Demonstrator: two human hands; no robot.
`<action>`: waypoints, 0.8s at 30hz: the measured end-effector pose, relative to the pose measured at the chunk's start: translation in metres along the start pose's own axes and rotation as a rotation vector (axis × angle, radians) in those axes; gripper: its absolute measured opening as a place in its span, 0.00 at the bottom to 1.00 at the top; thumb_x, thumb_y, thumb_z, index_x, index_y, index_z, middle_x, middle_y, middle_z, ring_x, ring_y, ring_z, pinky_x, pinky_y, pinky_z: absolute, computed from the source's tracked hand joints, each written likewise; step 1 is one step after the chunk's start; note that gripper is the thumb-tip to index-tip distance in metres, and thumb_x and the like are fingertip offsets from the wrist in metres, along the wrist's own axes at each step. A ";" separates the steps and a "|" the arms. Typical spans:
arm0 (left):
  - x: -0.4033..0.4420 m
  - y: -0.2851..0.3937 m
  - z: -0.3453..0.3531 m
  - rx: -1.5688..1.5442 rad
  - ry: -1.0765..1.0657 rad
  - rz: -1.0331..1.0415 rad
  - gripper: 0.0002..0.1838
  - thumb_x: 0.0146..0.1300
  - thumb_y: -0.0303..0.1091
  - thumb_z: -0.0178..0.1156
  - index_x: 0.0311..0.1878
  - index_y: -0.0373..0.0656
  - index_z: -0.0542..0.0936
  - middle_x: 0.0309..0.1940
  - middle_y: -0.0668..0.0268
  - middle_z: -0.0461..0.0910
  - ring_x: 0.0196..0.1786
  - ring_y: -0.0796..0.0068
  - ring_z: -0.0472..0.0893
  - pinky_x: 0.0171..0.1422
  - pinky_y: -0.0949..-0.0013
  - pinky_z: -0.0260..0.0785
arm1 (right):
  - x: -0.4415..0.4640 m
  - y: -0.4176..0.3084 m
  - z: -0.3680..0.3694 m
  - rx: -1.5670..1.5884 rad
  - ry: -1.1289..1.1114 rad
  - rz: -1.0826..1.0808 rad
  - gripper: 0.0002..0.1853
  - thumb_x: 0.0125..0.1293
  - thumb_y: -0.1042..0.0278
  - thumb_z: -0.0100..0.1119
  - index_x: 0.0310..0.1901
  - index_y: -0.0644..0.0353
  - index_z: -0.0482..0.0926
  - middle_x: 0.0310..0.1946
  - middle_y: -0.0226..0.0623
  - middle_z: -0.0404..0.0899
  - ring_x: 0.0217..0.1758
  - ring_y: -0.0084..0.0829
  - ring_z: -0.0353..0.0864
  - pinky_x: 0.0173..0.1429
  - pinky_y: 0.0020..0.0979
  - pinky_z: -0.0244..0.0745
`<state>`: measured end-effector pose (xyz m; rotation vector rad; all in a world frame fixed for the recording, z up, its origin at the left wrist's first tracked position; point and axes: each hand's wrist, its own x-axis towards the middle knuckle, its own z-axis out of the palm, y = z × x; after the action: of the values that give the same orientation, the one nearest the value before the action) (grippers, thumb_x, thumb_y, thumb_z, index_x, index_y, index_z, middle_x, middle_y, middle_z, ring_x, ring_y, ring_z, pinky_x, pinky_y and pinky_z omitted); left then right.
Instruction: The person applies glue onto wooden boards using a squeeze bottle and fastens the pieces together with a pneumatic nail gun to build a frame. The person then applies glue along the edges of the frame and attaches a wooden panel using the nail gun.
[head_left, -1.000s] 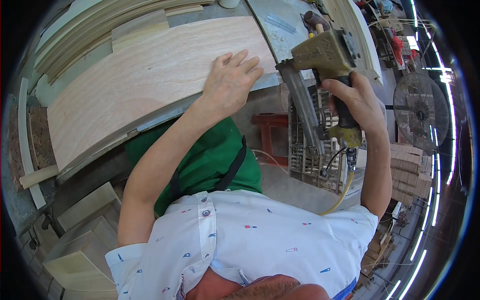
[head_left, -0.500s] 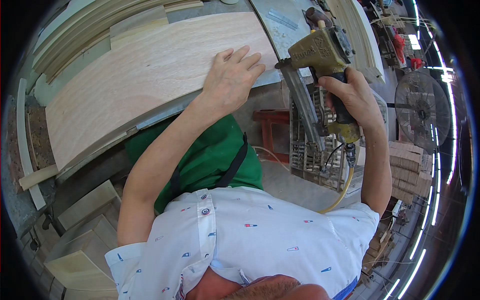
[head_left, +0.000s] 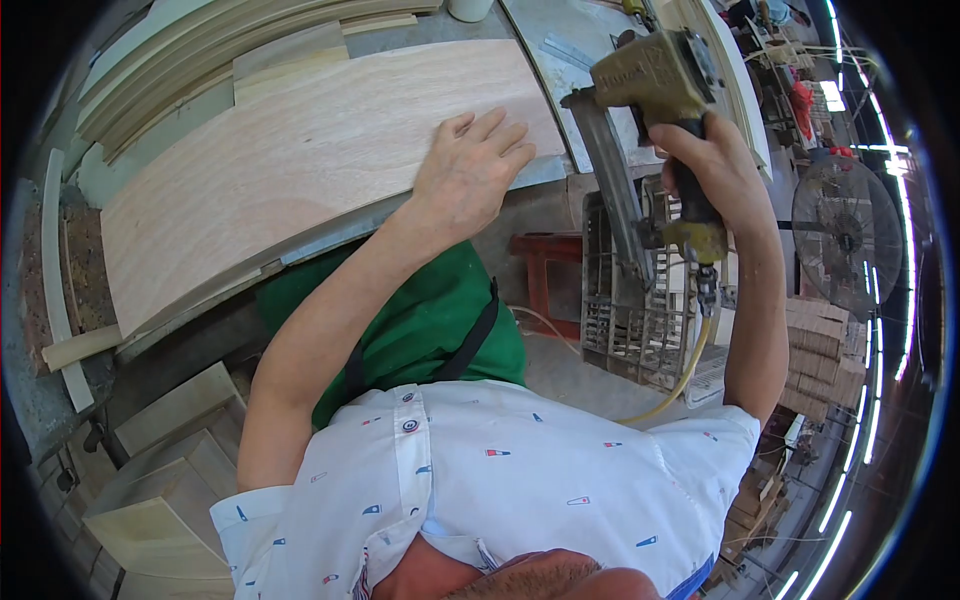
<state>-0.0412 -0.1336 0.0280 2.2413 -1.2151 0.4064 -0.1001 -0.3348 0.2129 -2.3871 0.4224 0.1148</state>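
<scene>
A pale, thin wooden panel (head_left: 300,150) lies flat across the workbench. My left hand (head_left: 472,170) rests on its right part near the front edge, palm down with fingers spread. At the right, my right hand (head_left: 722,178) is wrapped round the black grip of a pneumatic nail gun (head_left: 655,85), a brass-coloured tool with a long grey magazine (head_left: 612,180). The gun is raised beside the panel's right end, apart from it. A yellow air hose (head_left: 690,375) runs from the base of its handle.
Stacked wooden strips (head_left: 200,65) lie behind the panel. Below the gun stand a slatted plastic crate (head_left: 625,330) and a red stool (head_left: 540,285). Wooden boxes (head_left: 165,500) sit at lower left. A large fan (head_left: 845,220) stands at right, and a white container (head_left: 468,8) at the back.
My right hand has shifted the nail gun slightly up and to the right. The view has moved a little; my left hand stays flat on the panel.
</scene>
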 end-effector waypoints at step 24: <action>0.000 0.001 -0.002 -0.013 0.003 0.002 0.20 0.57 0.27 0.61 0.54 0.48 0.77 0.61 0.67 0.72 0.67 0.62 0.68 0.69 0.53 0.57 | 0.034 0.000 0.016 -0.051 -0.044 -0.033 0.16 0.61 0.58 0.60 0.38 0.65 0.79 0.20 0.31 0.75 0.20 0.19 0.73 0.27 0.24 0.68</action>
<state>-0.0422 -0.1326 0.0304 2.2281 -1.2147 0.4014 -0.0675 -0.3334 0.1939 -2.4355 0.3638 0.1645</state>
